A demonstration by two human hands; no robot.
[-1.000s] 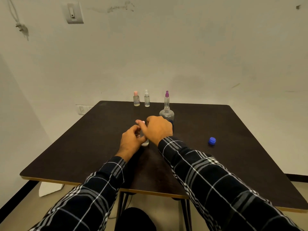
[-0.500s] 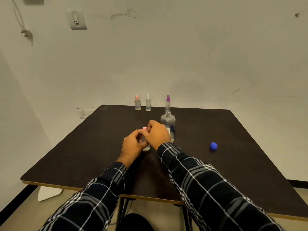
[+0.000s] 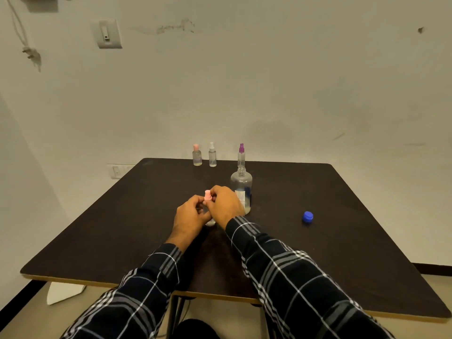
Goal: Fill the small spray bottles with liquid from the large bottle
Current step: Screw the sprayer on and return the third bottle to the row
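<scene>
One small bottle [image 3: 210,222] clasped in left fingers [image 3: 195,207], right fingers [image 3: 217,192] pinching pink cap [image 3: 208,195], large bottle [image 3: 241,182] just beside

I see the left sleeve [image 3: 137,297] and right sleeve [image 3: 293,277]: long, dark navy, checked with thin white and broader grey lines.

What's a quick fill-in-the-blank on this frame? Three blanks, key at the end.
1. The loose cap on the table, right of the large bottle, is ____.
2. At the far edge, the pink-topped bottle and the white-topped bottle stand left of a third bottle whose top is ____.
3. The left hand and right hand grip a small bottle whose top is ____.
Missing words: blue; purple; pink.
</scene>
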